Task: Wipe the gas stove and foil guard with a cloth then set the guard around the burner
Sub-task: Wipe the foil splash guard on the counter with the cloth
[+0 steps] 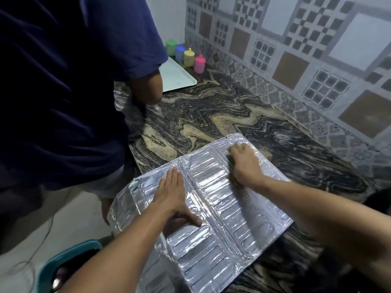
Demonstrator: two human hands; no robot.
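The silver embossed foil guard (213, 208) lies unfolded flat on the marbled countertop (222, 111), its left panel hanging over the counter's edge. My left hand (171, 193) presses flat on the guard's middle panel, fingers straight and thumb spread. My right hand (245, 163) grips a dark cloth (231, 160) and rubs it on the guard's far right panel; most of the cloth is hidden under the hand. No gas stove is in view.
Another person in a dark blue shirt (63, 81) stands close at the left of the counter. A pale tray (175, 75) and several coloured plastic cups (188, 57) sit at the far end. A tiled wall (296, 49) runs along the right. A teal basin (69, 263) sits below.
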